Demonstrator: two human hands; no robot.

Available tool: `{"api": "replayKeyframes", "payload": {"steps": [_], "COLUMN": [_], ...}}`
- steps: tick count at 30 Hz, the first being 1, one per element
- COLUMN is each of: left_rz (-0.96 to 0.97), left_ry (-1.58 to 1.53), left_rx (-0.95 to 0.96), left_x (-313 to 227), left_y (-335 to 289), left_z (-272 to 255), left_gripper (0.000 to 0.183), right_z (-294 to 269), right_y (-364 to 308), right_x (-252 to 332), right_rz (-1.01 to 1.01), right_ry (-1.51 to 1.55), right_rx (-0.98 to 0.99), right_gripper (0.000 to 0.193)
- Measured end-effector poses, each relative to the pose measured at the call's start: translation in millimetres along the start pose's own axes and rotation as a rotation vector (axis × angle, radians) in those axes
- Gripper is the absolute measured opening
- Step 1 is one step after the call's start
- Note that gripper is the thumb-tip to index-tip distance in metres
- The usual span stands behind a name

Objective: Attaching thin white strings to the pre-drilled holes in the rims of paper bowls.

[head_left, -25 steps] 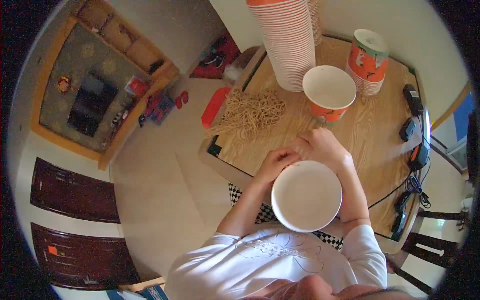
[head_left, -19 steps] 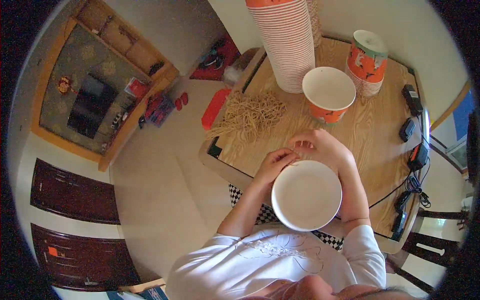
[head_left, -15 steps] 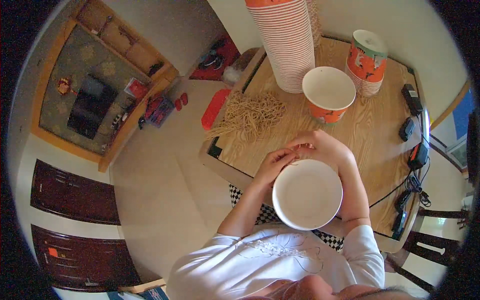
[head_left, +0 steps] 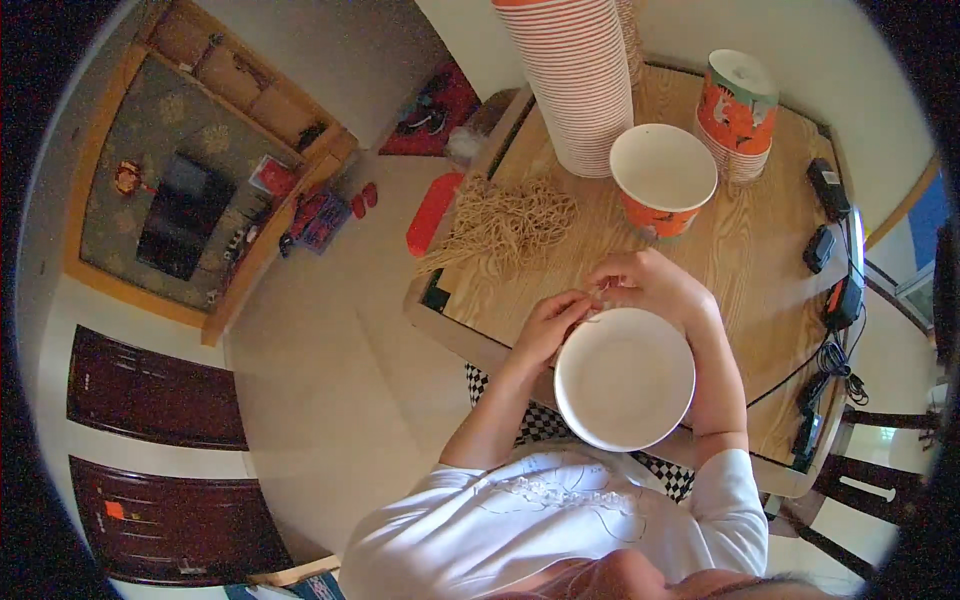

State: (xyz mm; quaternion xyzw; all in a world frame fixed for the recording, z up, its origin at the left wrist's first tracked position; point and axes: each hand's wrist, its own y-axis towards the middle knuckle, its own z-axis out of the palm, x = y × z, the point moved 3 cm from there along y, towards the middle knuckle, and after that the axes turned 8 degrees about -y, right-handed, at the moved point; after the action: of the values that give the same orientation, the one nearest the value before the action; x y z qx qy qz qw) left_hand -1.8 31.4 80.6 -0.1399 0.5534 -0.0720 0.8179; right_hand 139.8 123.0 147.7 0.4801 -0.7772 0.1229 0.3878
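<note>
A white-lined paper bucket (head_left: 625, 380) is close in front of my body, its open mouth toward me. My left hand (head_left: 552, 325) is at its far left rim, thumb and fingers pinched together. A short bit of thin tan cord (head_left: 594, 319) shows at the rim by those fingertips. Just beyond the rim my right hand (head_left: 650, 285) bends inward, its fingers closed near the left fingertips. What the right fingers hold is too small to make out. The bucket's outer side is hidden from me.
A loose heap of tan cords (head_left: 510, 222) lies on the wooden table (head_left: 755, 320). Behind are an orange patterned bucket (head_left: 663, 180), a tall bucket stack (head_left: 580, 90) and an upside-down bucket stack (head_left: 738, 112). Black adapters and cables (head_left: 830, 358) line the right edge.
The whole view has shifted slightly. Both hands stay at the bucket's far rim with fingers pinched, and the bucket keeps its place between them and my body.
</note>
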Motion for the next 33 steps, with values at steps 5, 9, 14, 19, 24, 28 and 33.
{"api": "replayKeyframes", "payload": {"steps": [5, 9, 14, 19, 24, 28, 33], "left_rz": [0.018, 0.049, 0.084, 0.098, 0.125, 0.125, 0.109], "left_ry": [-0.020, 0.036, 0.070, 0.182, 0.185, 0.161, 0.126], "left_rx": [-0.008, 0.006, -0.015, -0.020, -0.015, -0.002, -0.008], "left_x": [-1, -3, -6, -6, -3, -5, -4], "left_y": [0, 2, 1, 4, 8, 7, 7], "left_z": [-1, -2, 2, 3, -5, -2, -2], "left_gripper": [0.021, 0.019, 0.017, 0.016, 0.016, 0.016, 0.016], "right_z": [8, 9, 18, 19, 8, 7, 7], "right_y": [5, 5, 7, 7, 6, 3, 7], "right_x": [-7, -8, -20, -17, 4, -1, -10], "right_rz": [-0.033, -0.050, -0.028, 0.015, 0.065, 0.003, 0.007], "right_ry": [-0.041, -0.085, -0.214, -0.242, -0.162, 0.054, -0.035], "right_rx": [0.004, -0.026, 0.025, 0.055, 0.022, -0.091, 0.014], "right_gripper": [0.011, 0.012, 0.013, 0.014, 0.016, 0.016, 0.016]}}
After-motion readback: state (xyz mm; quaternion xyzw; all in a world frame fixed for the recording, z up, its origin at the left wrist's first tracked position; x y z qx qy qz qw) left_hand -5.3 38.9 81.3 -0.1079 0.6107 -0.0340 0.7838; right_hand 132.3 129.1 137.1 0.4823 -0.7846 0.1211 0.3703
